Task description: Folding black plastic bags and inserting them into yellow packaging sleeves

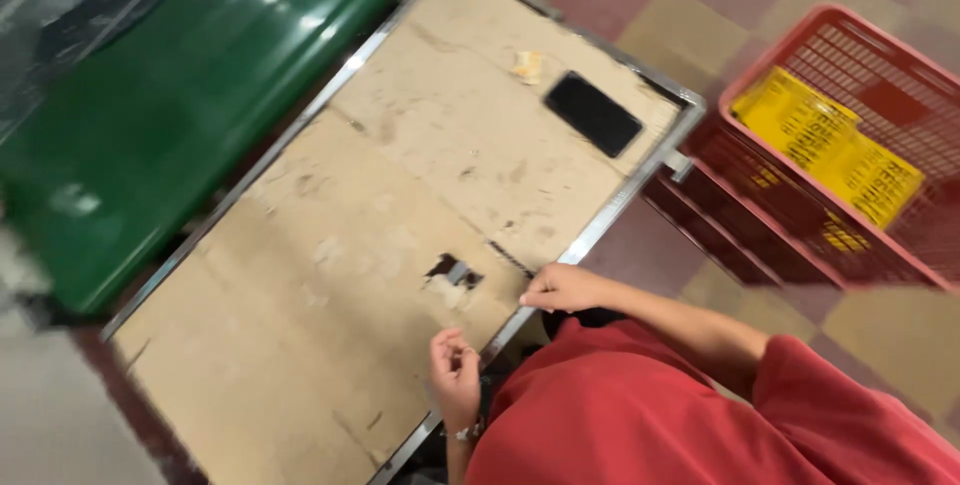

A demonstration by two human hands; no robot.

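Observation:
A worn cardboard-topped table [330,275] with a metal rim fills the middle of the view. My right hand [560,288] rests at the table's near edge, fingers curled, touching the rim beside a torn dark patch [455,272] in the cardboard. My left hand [455,370] hovers over the near edge with its fingers loosely curled and nothing visible in it. A black phone [593,114] lies flat at the far right corner of the table, well away from both hands. A small crumpled yellowish scrap [527,66] lies just beyond the phone.
A red plastic mesh crate [735,215] holding yellow packets [825,145] stands on the checkered floor to the right of the table. A large green bin [180,95] borders the table's left side. My red shirt [640,415] fills the lower right.

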